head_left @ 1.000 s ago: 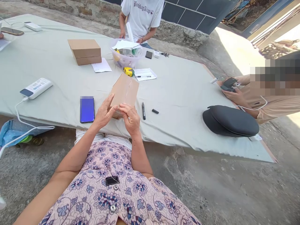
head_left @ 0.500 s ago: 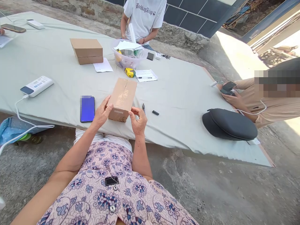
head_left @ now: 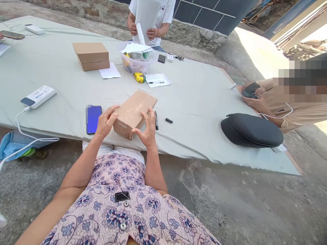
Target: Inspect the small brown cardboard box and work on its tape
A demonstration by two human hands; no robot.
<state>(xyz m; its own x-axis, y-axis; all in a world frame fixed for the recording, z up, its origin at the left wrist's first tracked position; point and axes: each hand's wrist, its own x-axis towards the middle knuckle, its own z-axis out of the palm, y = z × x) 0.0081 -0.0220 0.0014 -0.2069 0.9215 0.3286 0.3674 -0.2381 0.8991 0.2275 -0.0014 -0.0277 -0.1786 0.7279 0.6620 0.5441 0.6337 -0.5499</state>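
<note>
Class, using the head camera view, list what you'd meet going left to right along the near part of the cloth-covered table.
Power bank, phone, cardboard box, marker pen, pen cap, dark cap

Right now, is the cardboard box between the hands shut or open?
Shut: the cardboard box shows a taped seam along its top with no gap, lying between the left hand and right hand.

**Pink and blue around you**

Your blouse (head_left: pixel 102 211) is pale pink with blue flowers. The carton (head_left: pixel 135 114) before you is brown; the phone (head_left: pixel 93 119) left of it glows blue. Upper centre, the tape measure (head_left: pixel 139 77) is yellow; at right, the cap (head_left: pixel 255 129) is charcoal, on a pale green sheet (head_left: pixel 194 98).
</note>
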